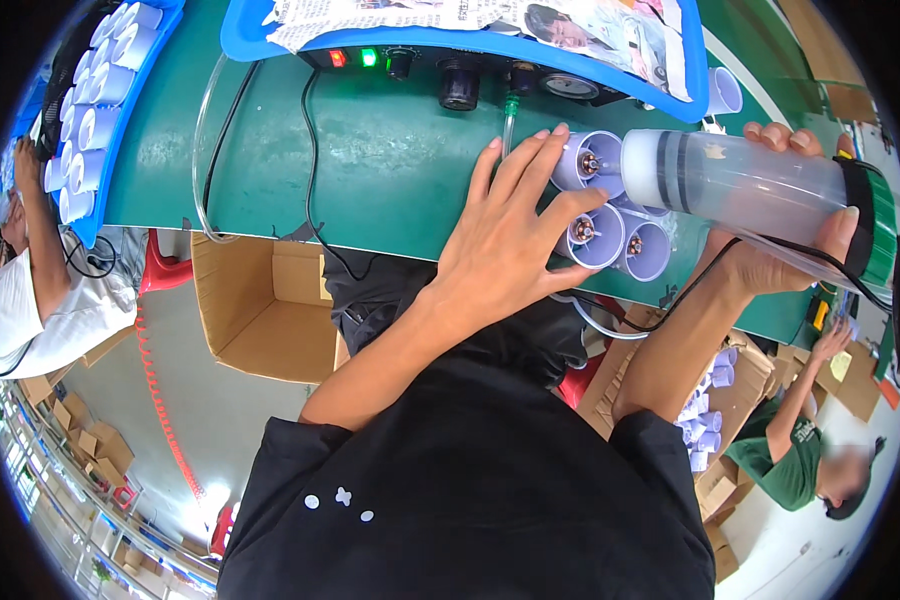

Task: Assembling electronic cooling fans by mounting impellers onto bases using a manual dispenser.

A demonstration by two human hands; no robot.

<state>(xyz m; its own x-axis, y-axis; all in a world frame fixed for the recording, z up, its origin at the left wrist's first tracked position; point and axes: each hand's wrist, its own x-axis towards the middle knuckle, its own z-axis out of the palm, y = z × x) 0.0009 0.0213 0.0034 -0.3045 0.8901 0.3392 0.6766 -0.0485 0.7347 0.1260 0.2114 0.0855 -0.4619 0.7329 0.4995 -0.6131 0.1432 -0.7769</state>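
My right hand (pixel 755 268) is wrapped around a large clear dispensing syringe (pixel 750 170) with a green cap (pixel 878 228). The syringe lies almost level, its white end pointing left above a cluster of small lavender cups. My left hand (pixel 495 230) reaches in from the left with fingers spread along the cluster. Its thumb and forefinger span the near-left lavender cup (pixel 596 238), which they appear to grip. A far lavender cup (pixel 582 160) and a near-right lavender cup (pixel 645 250) each show a small copper-coloured metal part inside. The syringe partly hides another cup.
A control box (pixel 420 68) with lit buttons, knobs and a gauge sits under a newspaper-lined blue tray (pixel 370 42). At left, a blue tray (pixel 120 150) holds several lavender cups. A cardboard box (pixel 260 310) stands below the green table (pixel 400 190). Co-workers sit on both sides.
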